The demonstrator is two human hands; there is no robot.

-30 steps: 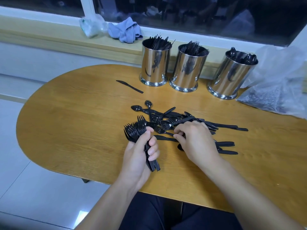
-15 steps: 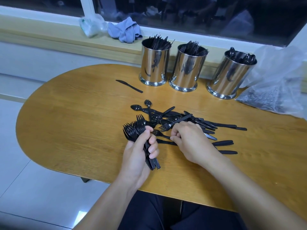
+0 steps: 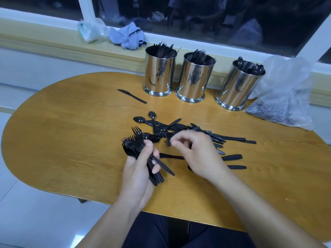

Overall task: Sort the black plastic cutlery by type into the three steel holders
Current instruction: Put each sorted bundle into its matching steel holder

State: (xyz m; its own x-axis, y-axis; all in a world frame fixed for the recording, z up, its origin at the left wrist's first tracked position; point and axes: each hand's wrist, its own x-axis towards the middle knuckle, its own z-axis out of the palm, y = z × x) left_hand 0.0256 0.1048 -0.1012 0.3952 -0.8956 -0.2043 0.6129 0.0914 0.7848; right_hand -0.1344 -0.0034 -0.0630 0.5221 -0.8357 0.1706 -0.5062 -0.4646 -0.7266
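Observation:
My left hand (image 3: 141, 169) grips a bundle of black forks (image 3: 135, 144), tines pointing up and away. My right hand (image 3: 195, 154) pinches a single black fork (image 3: 167, 141) just above the loose pile of black cutlery (image 3: 206, 135) in the middle of the wooden table (image 3: 71, 140). Three steel holders stand at the back: the left holder (image 3: 159, 74) has knives, the middle holder (image 3: 194, 79) has forks, the right holder (image 3: 240, 86) has spoons. A lone black knife (image 3: 132, 96) lies left of the holders.
A clear plastic bag (image 3: 284, 97) with more dark cutlery sits at the right end of the table. A blue cloth (image 3: 128, 35) and a crumpled plastic bag (image 3: 89, 29) lie on the window ledge behind.
My right hand has lifted off the pile with one fork pinched in its fingers and moved toward the bundle. My left hand keeps hold of the forks.

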